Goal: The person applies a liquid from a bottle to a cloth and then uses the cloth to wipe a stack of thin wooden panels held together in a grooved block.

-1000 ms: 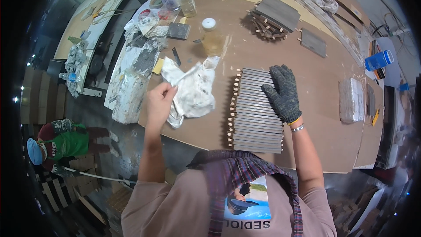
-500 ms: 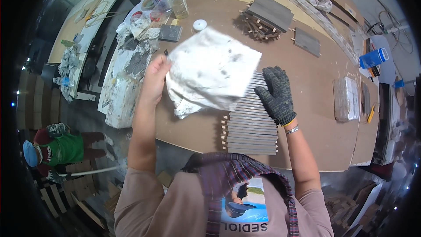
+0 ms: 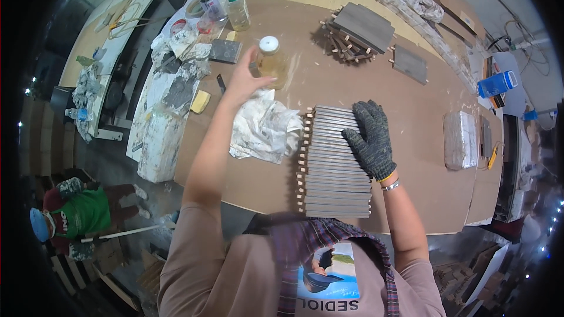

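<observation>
We have our bare left hand at the white-capped bottle, which stands on the left part of the brown-topped desk, well in from its near edge. Thumb and fingers are apart, spread about the bottle's left side; we cannot tell whether they touch it. The liquid inside looks yellowish.

Our right hand, in a dark knitted glove, lies on the right part of a row of grey slats, its fingers extended and its thumb held out to the side, clamped on nothing. The slats lie packed side by side at the middle of the desk's near edge, with pale wooden pegs sticking out at their ends.

Just left of the row lies a crumpled white cloth with dark smudges, below the bottle and nearer to us. By the desk's left edge we see a yellow sponge, a narrow black tool and a dark grey block. Toward the far edge sits a pile of grey boards, with a single board lying apart, just to its right. Near the right edge lies a wrapped white pack.
</observation>
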